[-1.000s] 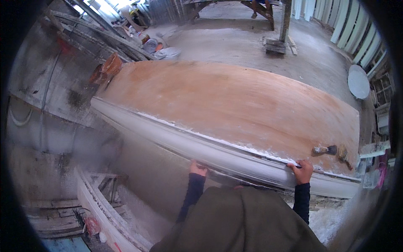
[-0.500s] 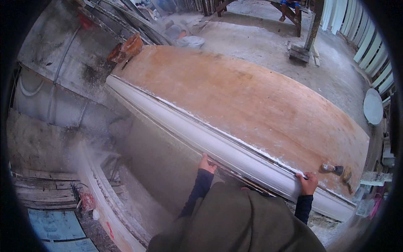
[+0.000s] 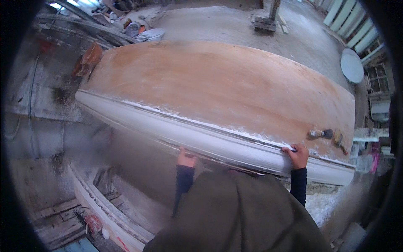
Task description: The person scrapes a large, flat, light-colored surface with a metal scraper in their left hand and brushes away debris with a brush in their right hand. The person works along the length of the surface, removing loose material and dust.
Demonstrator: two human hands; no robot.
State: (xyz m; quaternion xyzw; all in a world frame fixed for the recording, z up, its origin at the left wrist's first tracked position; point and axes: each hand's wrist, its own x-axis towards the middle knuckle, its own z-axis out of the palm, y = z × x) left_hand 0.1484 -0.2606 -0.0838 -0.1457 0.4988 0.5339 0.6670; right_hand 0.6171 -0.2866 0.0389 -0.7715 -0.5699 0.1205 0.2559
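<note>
A long white plaster-like moulding [image 3: 210, 137] lies along the near edge of a broad table with a worn orange-brown top [image 3: 201, 80]. My left hand [image 3: 186, 159] is closed at the moulding's near edge, thumb on top and the other fingers partly hidden. Farther right, my right hand [image 3: 298, 156] has its fingers curled over the moulding's far edge, beside the tabletop. Just beyond that hand lie a scraper [image 3: 321, 134] with a dark blade and a yellowish brush [image 3: 339, 140]. White crumbs run along the moulding's far side.
An orange container [image 3: 89, 59] sits at the table's far left corner. A long curved whitish piece [image 3: 98, 210] lies at lower left. Pale slats [image 3: 354, 27] and a white oval disc [image 3: 351, 66] stand at the right. A wooden post [image 3: 273, 12] rises beyond the table.
The view has shifted, so the table sits higher and farther left in it. Both hands keep their hold on the moulding's edges. A seated person's legs have left the view.
</note>
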